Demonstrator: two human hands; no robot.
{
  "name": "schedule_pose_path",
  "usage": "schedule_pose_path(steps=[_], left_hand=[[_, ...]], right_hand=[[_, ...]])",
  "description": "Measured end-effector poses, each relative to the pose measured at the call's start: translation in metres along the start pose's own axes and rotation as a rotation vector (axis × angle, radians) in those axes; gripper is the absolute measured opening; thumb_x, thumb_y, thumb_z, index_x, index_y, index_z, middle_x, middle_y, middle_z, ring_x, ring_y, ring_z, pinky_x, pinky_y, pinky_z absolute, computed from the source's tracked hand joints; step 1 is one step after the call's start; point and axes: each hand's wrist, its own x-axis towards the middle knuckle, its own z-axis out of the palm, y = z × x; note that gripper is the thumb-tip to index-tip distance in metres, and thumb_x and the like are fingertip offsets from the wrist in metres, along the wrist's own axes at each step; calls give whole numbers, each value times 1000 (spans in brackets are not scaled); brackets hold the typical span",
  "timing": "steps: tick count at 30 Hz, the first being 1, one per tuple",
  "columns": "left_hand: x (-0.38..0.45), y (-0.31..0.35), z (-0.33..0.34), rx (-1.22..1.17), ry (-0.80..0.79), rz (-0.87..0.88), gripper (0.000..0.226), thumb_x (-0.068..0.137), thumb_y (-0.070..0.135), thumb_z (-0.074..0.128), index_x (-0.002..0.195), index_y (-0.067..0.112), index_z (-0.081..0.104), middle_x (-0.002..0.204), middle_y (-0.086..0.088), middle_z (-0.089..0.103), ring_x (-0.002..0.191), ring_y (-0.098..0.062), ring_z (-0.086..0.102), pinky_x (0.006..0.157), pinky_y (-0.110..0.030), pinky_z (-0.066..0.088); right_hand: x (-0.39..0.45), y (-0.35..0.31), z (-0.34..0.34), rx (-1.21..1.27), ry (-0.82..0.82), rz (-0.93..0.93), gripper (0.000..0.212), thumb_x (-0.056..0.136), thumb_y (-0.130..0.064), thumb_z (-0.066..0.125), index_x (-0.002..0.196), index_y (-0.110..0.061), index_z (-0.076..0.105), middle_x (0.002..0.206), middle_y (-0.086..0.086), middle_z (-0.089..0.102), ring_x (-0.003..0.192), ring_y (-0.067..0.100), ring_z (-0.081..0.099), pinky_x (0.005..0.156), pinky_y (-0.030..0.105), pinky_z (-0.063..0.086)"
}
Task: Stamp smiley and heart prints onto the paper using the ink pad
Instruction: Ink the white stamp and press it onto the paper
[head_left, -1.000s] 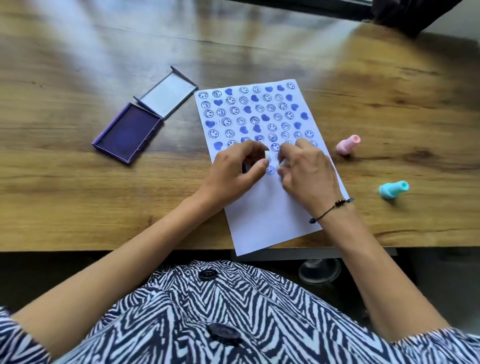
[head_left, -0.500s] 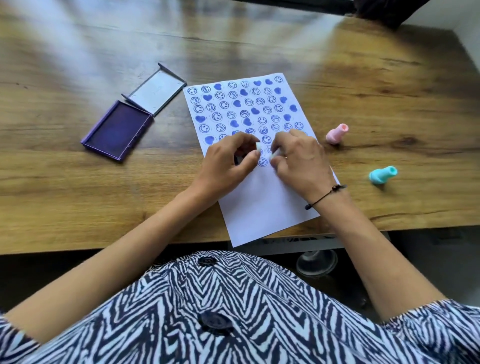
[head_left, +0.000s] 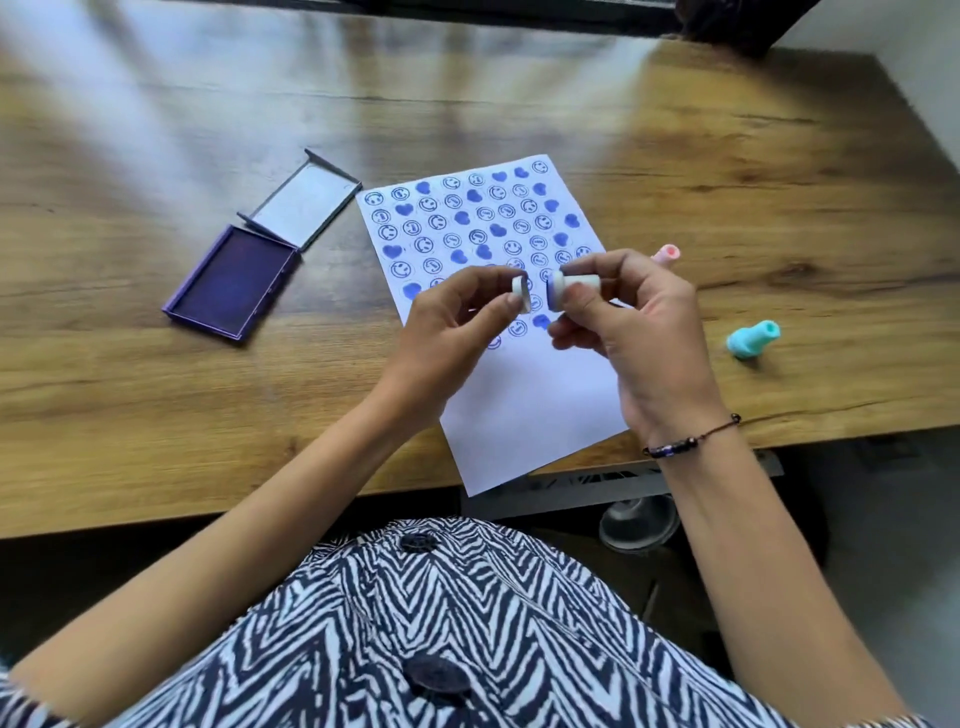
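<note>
Both hands are up off the paper (head_left: 524, 410) right now. My right hand (head_left: 644, 338) is pinching a small white stamp (head_left: 571, 289) on its side, inked face pointing toward 9 o'clock. My left hand (head_left: 447, 332) pinches a little white cap (head_left: 521, 293) just beside it, a small gap between the two. So I'd say I'm in between prints: either capping this stamp or having just popped it open, hard to call from here.

The sheet is filled with blue smileys and hearts over its far half, and the near half is bare, so there's plenty left to do. The ink pad (head_left: 228, 283) sits open at 9 o'clock of the paper, lid flipped back. If I keep stamping, the next move is a reach over there, a flat press on the ink, then straight down on a free spot below the last row.

Pink stamp (head_left: 667, 253) at 3 o'clock is mostly hidden behind my right fingers; the teal stamp (head_left: 753, 340) lies on its side further out. I can't make out which design is on the one I'm holding, too small. My hands cover a few prints too.
</note>
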Motion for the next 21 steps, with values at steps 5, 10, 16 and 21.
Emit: schedule_pose_path(steps=[5,10,16,21], left_hand=[[-2,2,6,-72,-95,12,18,85,4,56,99,15,62,90,5,66,83,0,62,75,-13,48],[0,3,12,-49,-147,34,23,85,0,55,106,9,59,91,2,65,80,5,62,71,-9,46],[7,7,20,-24,-161,55,21,84,-2,55,103,6,59,88,0,65,77,4,64,68,-8,46],[14,7,33,59,-208,81,18,85,3,56,101,10,61,88,-4,67,79,1,64,70,-12,47]], right_hand=[[-5,3,1,-27,21,-39,11,78,-6,67,75,-16,64,61,-2,63,46,11,57,52,23,54],[-8,8,-2,-72,91,-78,9,78,-9,68,77,-17,63,62,-3,63,47,10,58,53,24,54],[-8,11,-7,-115,162,-125,8,78,-10,68,77,-17,64,62,-4,63,48,11,60,54,27,55],[-4,17,-16,-196,211,-153,5,80,-10,66,84,-10,63,65,1,64,48,10,60,54,28,54]])
